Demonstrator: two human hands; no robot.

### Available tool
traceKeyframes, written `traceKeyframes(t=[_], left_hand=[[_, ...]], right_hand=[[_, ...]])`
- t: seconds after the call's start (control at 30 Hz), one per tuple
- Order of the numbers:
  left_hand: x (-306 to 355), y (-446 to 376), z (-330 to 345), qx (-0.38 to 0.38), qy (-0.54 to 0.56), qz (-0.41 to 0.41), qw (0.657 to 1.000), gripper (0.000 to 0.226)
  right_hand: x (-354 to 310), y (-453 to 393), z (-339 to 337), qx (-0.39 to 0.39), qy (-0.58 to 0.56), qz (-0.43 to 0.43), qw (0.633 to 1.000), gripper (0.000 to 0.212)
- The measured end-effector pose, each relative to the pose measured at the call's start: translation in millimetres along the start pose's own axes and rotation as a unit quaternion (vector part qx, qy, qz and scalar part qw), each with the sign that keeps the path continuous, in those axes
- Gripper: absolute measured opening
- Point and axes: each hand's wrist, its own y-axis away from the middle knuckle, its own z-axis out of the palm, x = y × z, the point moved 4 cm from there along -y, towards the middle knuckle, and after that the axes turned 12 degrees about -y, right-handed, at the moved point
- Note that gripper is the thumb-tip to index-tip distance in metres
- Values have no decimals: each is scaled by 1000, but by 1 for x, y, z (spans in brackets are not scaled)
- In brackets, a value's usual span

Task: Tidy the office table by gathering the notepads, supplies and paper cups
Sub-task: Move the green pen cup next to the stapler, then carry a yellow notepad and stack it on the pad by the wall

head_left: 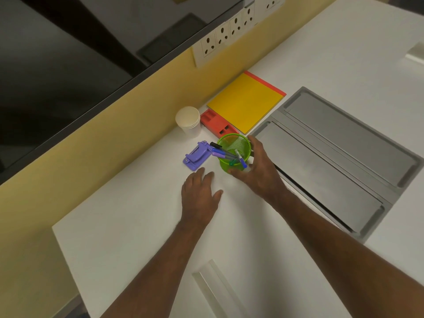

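From the head camera, the right hand [257,171] is wrapped around the near-right side of the green mesh pen cup [234,152], thumb curled to its base and the other fingers reaching up its far-right wall, so the cup stands upright inside that grip on the white table [137,226]. Several markers [223,153] lean out of the cup, their long axes slanting away to the left of those fingers, over the rim toward the purple hole punch [195,156]. The left hand [199,196] lies flat on the table, palm down, fingers straight and held loosely together with the thumb spread out; the punch lies just beyond its fingertips, so this hand looks the nearer one for taking it. Farther past the right fingers and apart from them stand the stacked paper cups [188,120], a red stapler-like block [216,125] and the yellow notepad [246,102]. Both forearms reach forward from the bottom edge, the right one angled in from the right.
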Motion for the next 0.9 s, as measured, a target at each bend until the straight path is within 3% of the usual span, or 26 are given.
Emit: traceKeyframes(t=[0.13, 0.3, 0.9], left_hand=[[5, 6, -5, -19, 3, -2, 1000, 62], [31, 48, -26, 22, 66, -18, 997, 53], [220, 279, -66, 6, 40, 217, 975, 46]], right_hand=[[0, 34, -16, 12, 67, 18, 997, 107], [6, 107, -55, 54, 66, 47, 995, 95], [21, 481, -199, 237, 149, 146, 949, 69]])
